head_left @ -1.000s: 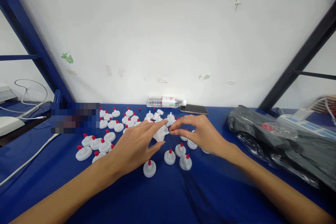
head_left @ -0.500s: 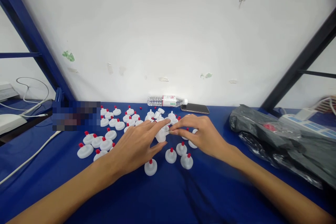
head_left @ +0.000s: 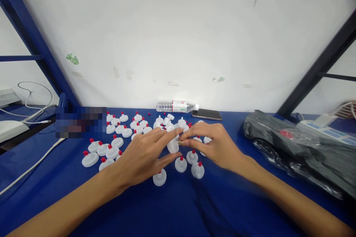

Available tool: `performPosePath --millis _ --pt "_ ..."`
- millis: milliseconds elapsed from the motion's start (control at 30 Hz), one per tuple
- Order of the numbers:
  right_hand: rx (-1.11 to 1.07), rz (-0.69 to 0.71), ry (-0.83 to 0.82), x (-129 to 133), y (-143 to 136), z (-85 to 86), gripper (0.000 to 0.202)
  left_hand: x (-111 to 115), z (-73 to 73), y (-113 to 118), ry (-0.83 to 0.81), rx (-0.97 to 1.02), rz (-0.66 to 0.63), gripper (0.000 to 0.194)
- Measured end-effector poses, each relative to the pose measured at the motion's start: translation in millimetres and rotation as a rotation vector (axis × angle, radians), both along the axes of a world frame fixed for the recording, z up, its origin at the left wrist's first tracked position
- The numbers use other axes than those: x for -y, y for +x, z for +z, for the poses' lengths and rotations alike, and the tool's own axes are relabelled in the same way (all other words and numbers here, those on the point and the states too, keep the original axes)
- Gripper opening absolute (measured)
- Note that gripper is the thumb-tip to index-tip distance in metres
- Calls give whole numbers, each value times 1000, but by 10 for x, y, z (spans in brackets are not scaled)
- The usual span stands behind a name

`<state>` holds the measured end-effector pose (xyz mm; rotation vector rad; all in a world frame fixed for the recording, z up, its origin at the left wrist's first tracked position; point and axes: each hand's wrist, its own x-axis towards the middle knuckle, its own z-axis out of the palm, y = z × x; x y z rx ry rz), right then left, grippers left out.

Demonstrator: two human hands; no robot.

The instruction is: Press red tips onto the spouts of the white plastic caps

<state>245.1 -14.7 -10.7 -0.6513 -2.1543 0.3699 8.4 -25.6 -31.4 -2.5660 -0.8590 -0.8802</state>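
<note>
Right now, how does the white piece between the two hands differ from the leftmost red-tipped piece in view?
Pose: the held piece is tilted, while the leftmost piece sits base down on the blue table.
Contact: the left hand grips the held piece; neither hand touches the leftmost piece.
Both are white with a round base; whether the held piece has a red tip is hidden.

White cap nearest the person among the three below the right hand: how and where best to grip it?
The cap is probably best pinched by its round rim, from the right front: it stands upright, and the wide rim offers more hold than the narrow red tip, while the other two caps stand behind and to its left.
</note>
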Motion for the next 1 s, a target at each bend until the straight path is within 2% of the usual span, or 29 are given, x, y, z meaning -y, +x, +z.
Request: performPosePath --millis 200,433,800,1000 --pt "17 19 159 26 4 16 8 -4 11 14 34 39 -34 50" --pt "53 46 233 -3 15 -4 7 -6 -1 3 40 29 -35 49" --pt "156 -98 286 -22 7 -107 9 -15 24 -1 31 42 -36 48" --pt "207 -117 316 -45 4 -114 14 24 84 4 0 42 -49 58"
